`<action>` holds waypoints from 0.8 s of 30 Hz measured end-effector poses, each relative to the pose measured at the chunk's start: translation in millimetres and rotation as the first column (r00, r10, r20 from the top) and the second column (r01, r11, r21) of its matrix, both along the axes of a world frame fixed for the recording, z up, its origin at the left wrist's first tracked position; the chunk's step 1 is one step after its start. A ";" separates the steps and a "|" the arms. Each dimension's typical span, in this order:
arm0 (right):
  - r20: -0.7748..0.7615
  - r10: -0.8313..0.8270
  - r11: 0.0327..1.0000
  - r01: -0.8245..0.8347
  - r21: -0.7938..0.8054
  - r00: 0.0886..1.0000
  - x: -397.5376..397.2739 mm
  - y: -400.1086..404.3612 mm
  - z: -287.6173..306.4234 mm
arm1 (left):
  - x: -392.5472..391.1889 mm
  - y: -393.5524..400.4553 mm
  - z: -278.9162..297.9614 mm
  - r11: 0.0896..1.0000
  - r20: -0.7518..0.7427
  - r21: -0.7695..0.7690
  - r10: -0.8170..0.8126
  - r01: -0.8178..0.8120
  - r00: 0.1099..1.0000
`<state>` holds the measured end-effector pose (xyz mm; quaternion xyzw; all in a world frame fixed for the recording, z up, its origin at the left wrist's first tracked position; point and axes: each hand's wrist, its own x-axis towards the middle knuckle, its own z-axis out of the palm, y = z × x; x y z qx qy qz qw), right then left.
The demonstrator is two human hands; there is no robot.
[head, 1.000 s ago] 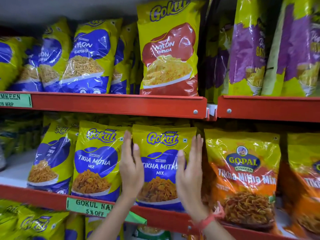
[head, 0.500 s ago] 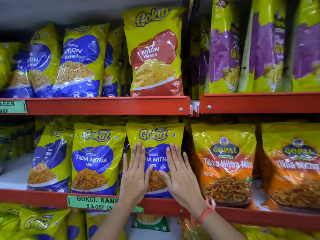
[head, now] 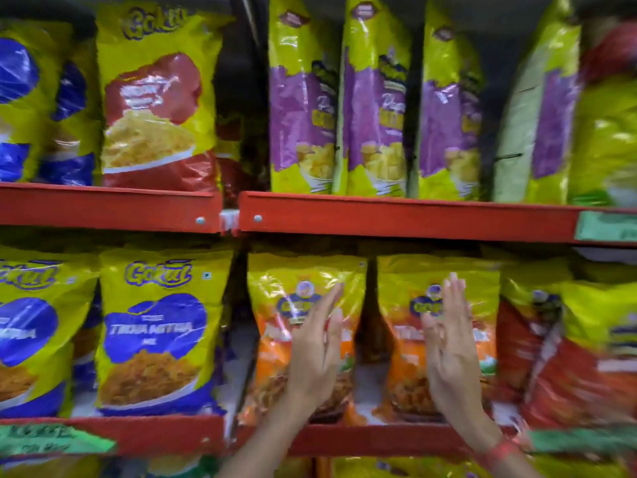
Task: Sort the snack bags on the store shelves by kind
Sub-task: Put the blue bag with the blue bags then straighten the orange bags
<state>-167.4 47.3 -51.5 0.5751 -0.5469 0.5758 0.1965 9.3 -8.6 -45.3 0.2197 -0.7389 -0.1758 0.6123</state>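
Both hands are raised flat in front of the lower shelf, fingers straight and held together, nothing gripped in either. The left hand (head: 319, 353) stands edge-on over the front of the left orange bag (head: 275, 350), its fingertips up near the round logo; whether the palm actually presses the film cannot be told through the motion blur. The right hand (head: 448, 343) is likewise open and upright over the right orange bag (head: 406, 357), with a red wristband (head: 501, 451) at the wrist. A dark gap separates the two orange bags, and the hands stand on either side of it.

Around them: to the left on the same shelf stands a yellow-and-blue Gokul bag (head: 155, 332) with another of the same kind (head: 31, 332) further left. To the right of the orange pair stands a red-and-yellow bag (head: 586, 367), too blurred to read. The red shelf lip (head: 362, 439) runs along the near edge below the bags and carries green price labels (head: 51, 439). On the upper shelf (head: 396, 215) are a yellow-and-red Gokul bag (head: 155, 108), blue bags (head: 20, 108) at far left and a row of yellow-and-purple bags (head: 375, 108) to the right.

All bags stand upright — long axis vertical, printed fronts facing the camera, tops toward the shelf above.
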 end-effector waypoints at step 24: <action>0.633 0.090 0.995 -0.037 -0.097 0.769 -91.4 4.5 19.9 | -124.1 6.4 17.8 0.868 -0.445 0.474 0.092 0.148 0.891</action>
